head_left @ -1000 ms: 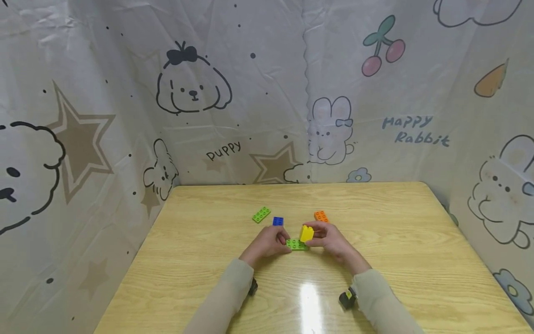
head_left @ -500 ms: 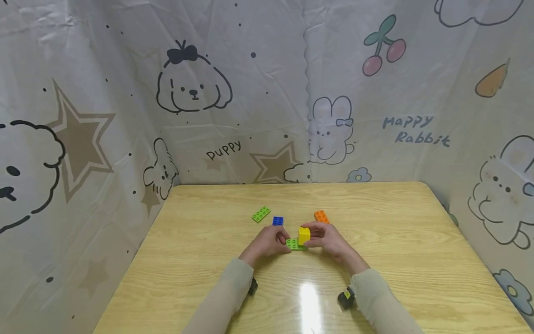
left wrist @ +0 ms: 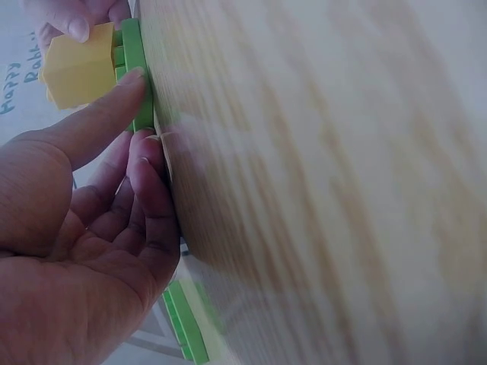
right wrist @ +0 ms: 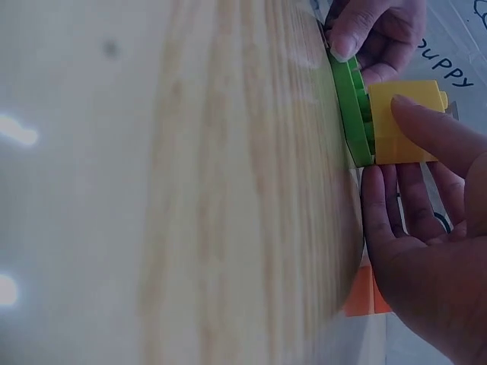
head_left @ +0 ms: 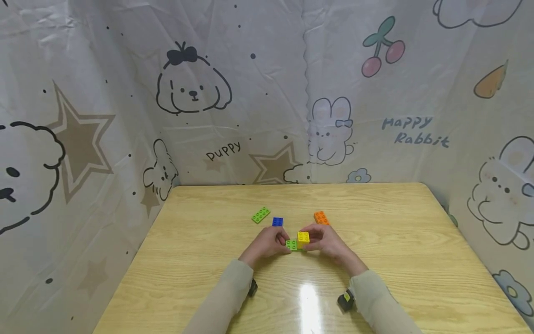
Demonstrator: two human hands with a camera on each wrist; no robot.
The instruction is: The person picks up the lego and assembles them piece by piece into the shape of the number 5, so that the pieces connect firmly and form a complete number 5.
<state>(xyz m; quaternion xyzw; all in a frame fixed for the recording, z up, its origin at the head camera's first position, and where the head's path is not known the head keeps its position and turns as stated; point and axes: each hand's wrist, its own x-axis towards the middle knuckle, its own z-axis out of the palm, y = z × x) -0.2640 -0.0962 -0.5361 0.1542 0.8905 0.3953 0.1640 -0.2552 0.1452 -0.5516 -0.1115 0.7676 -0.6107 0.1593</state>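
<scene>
A flat light-green building brick lies on the table between both hands. My left hand pinches its left end, the thumb along its near side in the left wrist view. My right hand holds a square yellow brick between thumb and fingers, upright with studs up, over the green brick's right part. In the right wrist view the yellow brick stands right at the studs of the green brick, in line with its end.
Behind the left hand lie a blue brick and a second flat green brick. An orange brick lies just behind the right hand. The wooden table meets a printed cloth at the back.
The right hand has brought the yellow brick a little left and down onto the green brick's right part, turning it from tilted to upright. The left hand keeps its place.
</scene>
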